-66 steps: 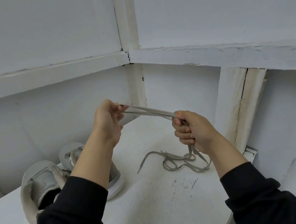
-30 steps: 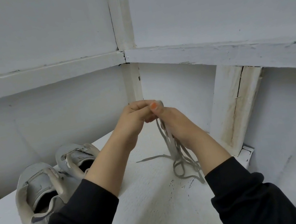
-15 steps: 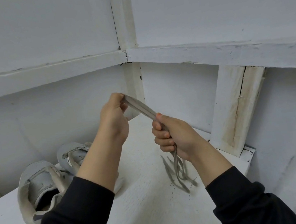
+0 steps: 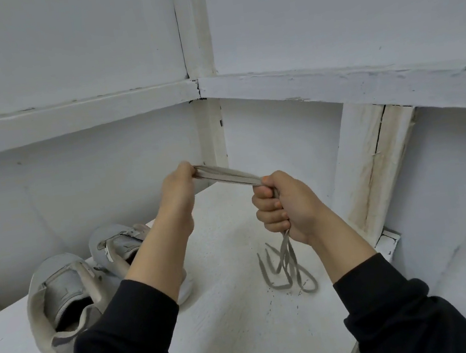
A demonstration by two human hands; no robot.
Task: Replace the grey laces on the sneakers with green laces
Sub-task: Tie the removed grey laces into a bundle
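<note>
Since half second ago, right hand (image 4: 287, 204) risen, now nearly level with left hand (image 4: 179, 191); grey laces (image 4: 227, 175) pulled taut between. Left hand pinches folded end; right hand fisted around bundle. Loose ends (looped) dangle onto white counter (image 4: 236, 324). Two grey sneakers (image 4: 63, 290), unlaced, stand left, partly behind left forearm.

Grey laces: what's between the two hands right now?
In the head view, only a taut bundle of the grey laces spans from the left hand to the right hand; behind it are the white shelf and wall.
</note>
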